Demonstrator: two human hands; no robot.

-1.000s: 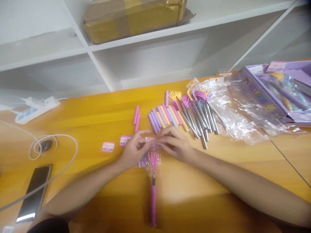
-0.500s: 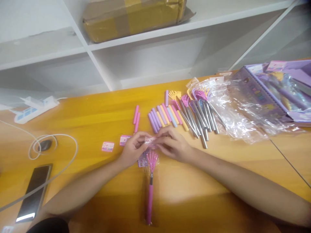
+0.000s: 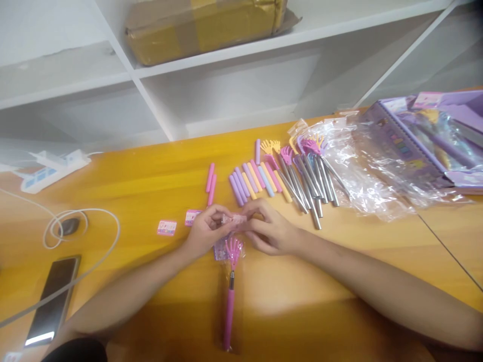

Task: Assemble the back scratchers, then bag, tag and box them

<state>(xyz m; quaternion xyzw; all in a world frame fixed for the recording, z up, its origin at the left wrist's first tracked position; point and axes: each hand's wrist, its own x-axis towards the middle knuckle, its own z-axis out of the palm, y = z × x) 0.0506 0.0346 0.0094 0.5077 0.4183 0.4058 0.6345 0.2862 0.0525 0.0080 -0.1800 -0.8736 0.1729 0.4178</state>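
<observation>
My left hand (image 3: 206, 230) and my right hand (image 3: 270, 227) are closed on the top of a clear plastic bag (image 3: 238, 251). Inside it lies a pink back scratcher (image 3: 229, 317), claw end toward my hands and handle toward me. A pinkish printed piece (image 3: 237, 219) shows between my fingertips; whether it is inside the bag I cannot tell. Part of a purple printed card (image 3: 220, 251) appears below my left fingers. Two more printed cards (image 3: 167, 228) lie left of that hand, and two pink handle sleeves (image 3: 211, 186) lie beyond it.
Several coloured sleeves (image 3: 252, 178) and metal-rod back scratchers (image 3: 305, 176) lie beyond my right hand. Clear bags (image 3: 377, 176) and a purple display box (image 3: 407, 146) are at right. A phone (image 3: 53, 299), cable (image 3: 116, 236) and power strip (image 3: 56, 171) are at left; white shelves (image 3: 226, 58) stand behind.
The printed piece between my fingertips shows more clearly now. My right fingers have shifted slightly, and the bagged back scratcher has moved a little to the left.
</observation>
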